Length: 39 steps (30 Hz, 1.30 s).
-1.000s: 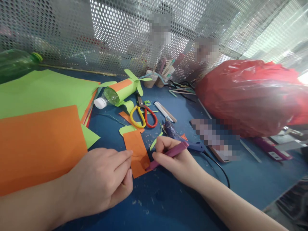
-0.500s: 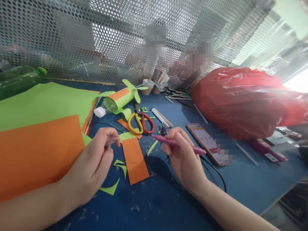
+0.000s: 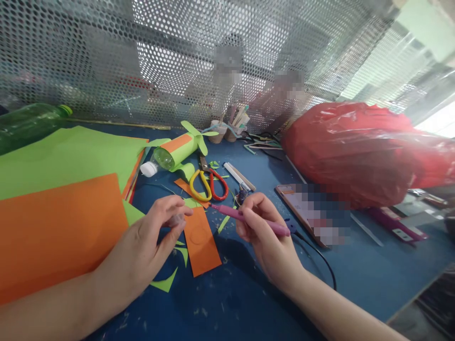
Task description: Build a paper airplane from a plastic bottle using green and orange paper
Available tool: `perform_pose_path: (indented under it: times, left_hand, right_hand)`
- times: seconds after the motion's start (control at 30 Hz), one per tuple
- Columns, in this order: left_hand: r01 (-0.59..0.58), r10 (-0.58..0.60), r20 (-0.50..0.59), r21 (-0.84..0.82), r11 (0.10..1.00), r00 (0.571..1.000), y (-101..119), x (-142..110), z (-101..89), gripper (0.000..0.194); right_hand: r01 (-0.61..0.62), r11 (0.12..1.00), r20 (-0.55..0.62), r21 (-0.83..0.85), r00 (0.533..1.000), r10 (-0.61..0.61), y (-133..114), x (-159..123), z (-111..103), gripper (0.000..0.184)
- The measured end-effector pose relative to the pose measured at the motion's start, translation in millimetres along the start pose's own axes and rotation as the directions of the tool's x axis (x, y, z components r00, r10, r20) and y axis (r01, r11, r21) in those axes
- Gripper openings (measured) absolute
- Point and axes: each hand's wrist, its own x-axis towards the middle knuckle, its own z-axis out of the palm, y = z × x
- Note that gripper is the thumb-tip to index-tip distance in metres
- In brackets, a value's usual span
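Note:
My right hand (image 3: 265, 232) is closed round a purple pen (image 3: 249, 219), held level with its tip pointing left. My left hand (image 3: 156, 237) is raised beside it, thumb and fingers pinched on a small pale object (image 3: 177, 220) that I cannot make out. Below both hands a small orange paper rectangle (image 3: 201, 241) lies flat on the blue table (image 3: 355, 270). Green paper scraps (image 3: 167, 282) lie beside it.
Large orange (image 3: 57, 227) and green (image 3: 67, 151) sheets lie at left. A bottle wrapped in green and orange paper (image 3: 176, 149), scissors (image 3: 208, 182), a glue gun with cord (image 3: 245, 194), a phone (image 3: 309, 213) and a red plastic bag (image 3: 359, 147) are around. A perforated metal screen (image 3: 142, 57) stands behind.
Both hands lifted off the small orange paper. My left hand turned and pinched a small object; my right hand swung the pen up to level, tip pointing left.

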Motion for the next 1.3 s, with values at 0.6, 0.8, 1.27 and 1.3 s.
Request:
perform_pose_path:
  times: [0.6, 0.8, 1.27, 1.3]
  left_hand:
    - [-0.185, 0.181, 0.039, 0.16, 0.97, 0.983, -3, -2, 1.1, 0.015]
    - [-0.203, 0.198, 0.047, 0.189, 0.961, 0.979, 0, -1, -0.7, 0.013]
    - [-0.305, 0.301, 0.053, 0.218, 0.927, 0.952, -5, -11, -0.2, 0.013]
    - [-0.32, 0.317, 0.054, 0.227, 0.92, 0.947, -5, -11, -0.1, 0.012]
  right_hand:
    - [-0.051, 0.984, 0.196, -0.173, 0.977, 0.086, -4, -2, 4, 0.02]
    - [-0.08, 0.98, 0.186, -0.18, 0.976, 0.114, -4, -1, 4, 0.023]
    - [-0.268, 0.955, 0.146, -0.13, 0.947, 0.285, -6, -4, 11, 0.032]
    - [-0.273, 0.954, 0.149, -0.125, 0.945, 0.29, -6, -5, 11, 0.032]
